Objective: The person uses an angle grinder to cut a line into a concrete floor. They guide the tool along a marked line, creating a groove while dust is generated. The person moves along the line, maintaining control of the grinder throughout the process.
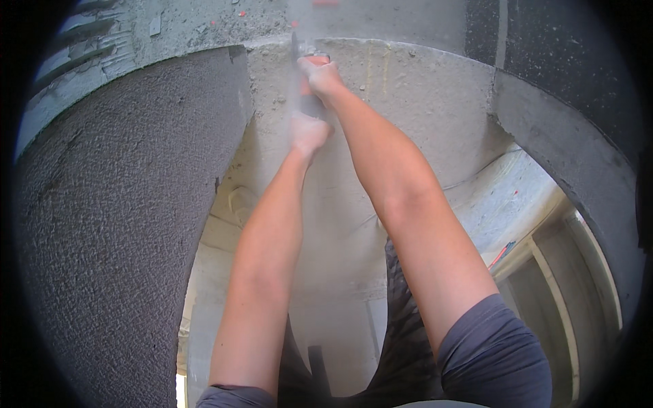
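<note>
Both my arms reach forward to an orange and grey angle grinder (313, 105). My left hand (310, 133) is closed round its rear end, nearer to me. Farther along, my right hand (322, 76) grips the orange front part. A thin dark disc (294, 45), seen nearly edge-on, stands upright left of the tool's head, at the far edge of a rough concrete ledge (422, 75). Pale dust blurs the tool and both hands, so whether the disc touches the concrete I cannot tell.
A rough dark-grey textured wall (129, 183) curves along the left. Smooth grey wall faces (564, 109) stand at the right. Ridged mortar (81, 54) shows at the far left. Low at the right lies a red and dark object (502, 253). Dust hangs over my legs.
</note>
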Available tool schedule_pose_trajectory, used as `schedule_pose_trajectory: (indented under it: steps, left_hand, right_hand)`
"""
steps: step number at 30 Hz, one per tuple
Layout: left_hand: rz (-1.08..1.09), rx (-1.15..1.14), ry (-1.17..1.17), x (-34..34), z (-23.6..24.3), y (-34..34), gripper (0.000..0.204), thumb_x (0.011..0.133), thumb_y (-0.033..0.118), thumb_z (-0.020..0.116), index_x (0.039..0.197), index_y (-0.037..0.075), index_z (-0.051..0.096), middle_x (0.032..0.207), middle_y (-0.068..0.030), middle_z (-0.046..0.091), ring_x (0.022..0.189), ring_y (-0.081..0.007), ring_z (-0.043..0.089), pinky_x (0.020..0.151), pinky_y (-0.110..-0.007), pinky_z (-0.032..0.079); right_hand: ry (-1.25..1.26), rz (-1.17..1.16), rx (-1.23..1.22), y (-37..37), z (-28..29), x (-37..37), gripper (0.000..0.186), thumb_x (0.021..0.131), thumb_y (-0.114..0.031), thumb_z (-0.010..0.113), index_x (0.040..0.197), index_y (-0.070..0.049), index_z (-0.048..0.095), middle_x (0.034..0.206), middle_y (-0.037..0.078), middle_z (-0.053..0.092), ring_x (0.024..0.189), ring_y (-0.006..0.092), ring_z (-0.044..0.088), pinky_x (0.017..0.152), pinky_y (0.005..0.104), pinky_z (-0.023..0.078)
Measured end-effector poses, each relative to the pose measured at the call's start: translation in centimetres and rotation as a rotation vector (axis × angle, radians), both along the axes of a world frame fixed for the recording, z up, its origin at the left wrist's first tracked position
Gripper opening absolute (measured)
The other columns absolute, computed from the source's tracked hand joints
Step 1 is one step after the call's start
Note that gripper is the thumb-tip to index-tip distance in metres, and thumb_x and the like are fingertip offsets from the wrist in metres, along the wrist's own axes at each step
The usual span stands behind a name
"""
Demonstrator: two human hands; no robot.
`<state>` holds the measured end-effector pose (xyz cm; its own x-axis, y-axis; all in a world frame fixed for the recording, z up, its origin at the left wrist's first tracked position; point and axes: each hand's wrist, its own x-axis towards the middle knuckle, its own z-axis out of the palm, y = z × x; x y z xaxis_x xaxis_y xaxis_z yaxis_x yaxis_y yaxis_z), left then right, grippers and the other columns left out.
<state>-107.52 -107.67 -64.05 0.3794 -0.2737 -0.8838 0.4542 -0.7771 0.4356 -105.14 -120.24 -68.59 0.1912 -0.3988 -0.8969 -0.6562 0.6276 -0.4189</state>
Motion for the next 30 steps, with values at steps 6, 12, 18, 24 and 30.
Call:
schedule_pose_trajectory:
  steps: [6,12,18,24,30]
  left_hand:
    - [0.053,-0.117,-0.134,-0.4,-0.4,0.3,0.057,0.074,0.002,0.077,0.130,0.004,0.067,0.102,-0.0133,0.074,0.092,-0.0278,0.073,0.080,-0.042,0.058]
    - [0.023,0.102,0.044,0.7,0.9,-0.4,0.033,0.074,0.005,0.076,0.105,-0.003,0.069,0.082,-0.0109,0.071,0.071,-0.0254,0.070,0.065,-0.043,0.055]
    - [0.029,0.131,0.032,1.0,2.2,-0.9,0.023,0.073,0.003,0.076,0.091,-0.006,0.066,0.080,-0.0125,0.072,0.066,-0.0243,0.069,0.061,-0.044,0.054]
    - [0.127,-0.021,-0.149,-4.5,1.3,3.7,0.026,0.073,0.004,0.078,0.092,-0.006,0.064,0.084,-0.0173,0.075,0.074,-0.0272,0.076,0.066,-0.044,0.057]
    - [-0.007,0.071,-0.162,-6.5,3.2,2.7,0.037,0.072,0.008,0.078,0.101,-0.007,0.061,0.088,-0.0255,0.076,0.086,-0.0406,0.079,0.076,-0.048,0.060]
  right_hand:
    - [-0.021,0.032,-0.078,0.2,0.6,0.2,0.083,0.096,-0.040,0.082,0.147,0.011,0.042,0.108,0.016,0.074,0.083,0.0236,0.074,0.076,0.0410,0.061]
    - [0.102,0.112,-0.078,0.0,-0.2,0.0,0.100,0.095,-0.048,0.084,0.157,0.013,0.034,0.136,0.027,0.068,0.114,0.0329,0.073,0.097,0.0448,0.059]
    - [0.037,0.089,-0.033,0.0,0.4,-0.3,0.101,0.095,-0.053,0.082,0.155,0.013,0.035,0.144,0.032,0.065,0.127,0.0398,0.070,0.108,0.0486,0.054]
    - [0.073,0.207,-0.310,4.5,2.0,-4.9,0.081,0.092,-0.056,0.084,0.136,0.006,0.058,0.127,0.024,0.074,0.114,0.0293,0.074,0.094,0.0433,0.058]
    - [-0.043,0.032,-0.218,3.6,2.3,-8.1,0.088,0.096,-0.060,0.078,0.146,0.006,0.049,0.133,0.031,0.071,0.121,0.0444,0.072,0.103,0.0489,0.055]
